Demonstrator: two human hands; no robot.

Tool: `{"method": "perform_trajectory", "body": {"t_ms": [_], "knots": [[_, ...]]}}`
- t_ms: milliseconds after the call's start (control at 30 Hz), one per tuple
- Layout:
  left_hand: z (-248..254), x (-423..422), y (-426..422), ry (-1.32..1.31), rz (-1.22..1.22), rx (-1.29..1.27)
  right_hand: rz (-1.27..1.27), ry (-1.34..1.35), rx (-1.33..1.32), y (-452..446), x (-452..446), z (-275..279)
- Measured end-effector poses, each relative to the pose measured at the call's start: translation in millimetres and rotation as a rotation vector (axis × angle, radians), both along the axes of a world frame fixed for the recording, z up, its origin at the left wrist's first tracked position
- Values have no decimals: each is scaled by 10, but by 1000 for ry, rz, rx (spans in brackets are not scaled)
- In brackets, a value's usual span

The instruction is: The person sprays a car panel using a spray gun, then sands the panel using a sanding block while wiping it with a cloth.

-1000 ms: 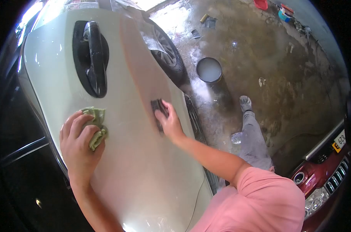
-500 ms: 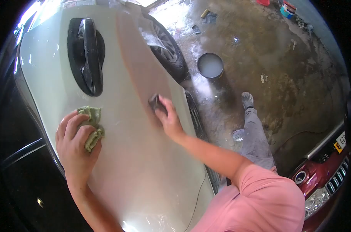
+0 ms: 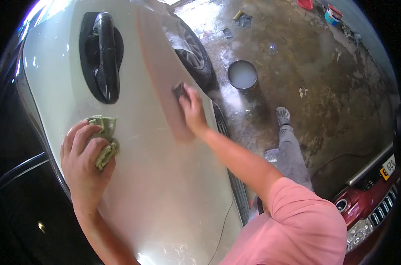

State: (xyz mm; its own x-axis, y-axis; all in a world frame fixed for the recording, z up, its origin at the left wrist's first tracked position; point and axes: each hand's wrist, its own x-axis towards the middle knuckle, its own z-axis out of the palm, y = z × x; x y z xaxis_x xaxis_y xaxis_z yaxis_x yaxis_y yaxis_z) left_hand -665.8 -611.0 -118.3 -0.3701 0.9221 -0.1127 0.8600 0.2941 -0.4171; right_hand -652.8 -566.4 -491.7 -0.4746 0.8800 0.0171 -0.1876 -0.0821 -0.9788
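A pale car door panel (image 3: 138, 176) with a brownish-pink patch fills the middle of the head view. My left hand (image 3: 86, 154) rests on the panel below the black door handle (image 3: 107, 57), its fingers wrapped round a crumpled green cloth (image 3: 107, 152). On the patch, my right hand (image 3: 193, 108) presses a small dark block (image 3: 179, 90) against the surface. The fingers cover part of the block. Both the cloth and the block touch the panel.
A bucket of cloudy liquid (image 3: 242, 75) stands on the wet floor (image 3: 324, 106), right of the car wheel (image 3: 194, 53). A red car (image 3: 359, 201) is at the lower right. Paint tubs (image 3: 333, 15) stand by the wall. A thin cord (image 3: 222, 229) hangs over the panel.
My right hand has moved up along the patch with the dark block, towards the wheel. My left hand keeps hold of the cloth and has shifted slightly left in the view.
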Motion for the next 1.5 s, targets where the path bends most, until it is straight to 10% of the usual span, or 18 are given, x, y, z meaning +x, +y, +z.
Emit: {"method": "perform_trajectory", "body": {"t_ms": [533, 1500], "knots": [[-36, -5, 7, -20, -26, -9, 72, 163, -444, 445, -372, -370], [-11, 12, 6, -19, 12, -55, 96, 88, -143, -147, 122, -220]]}}
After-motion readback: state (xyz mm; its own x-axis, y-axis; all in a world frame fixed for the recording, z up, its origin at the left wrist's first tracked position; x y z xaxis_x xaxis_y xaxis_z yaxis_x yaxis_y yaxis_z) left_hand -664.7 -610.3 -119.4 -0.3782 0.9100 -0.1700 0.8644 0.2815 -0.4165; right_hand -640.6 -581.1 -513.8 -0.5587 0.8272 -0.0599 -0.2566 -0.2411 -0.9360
